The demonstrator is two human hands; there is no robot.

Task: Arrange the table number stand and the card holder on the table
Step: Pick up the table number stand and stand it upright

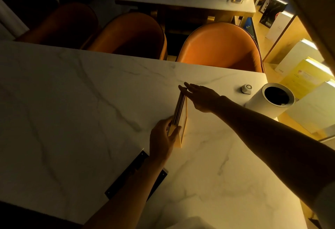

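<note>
Smooth veined marble table (72,101)

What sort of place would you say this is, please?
Probably a café or restaurant: marble-look tables in rows, orange chairs, a call button, and the upright stand both hands are setting.

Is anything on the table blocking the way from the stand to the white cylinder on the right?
Nothing visible. The stand, held by both hands, has bare marble between it and the cylinder; a small puck sits off beyond.
</note>
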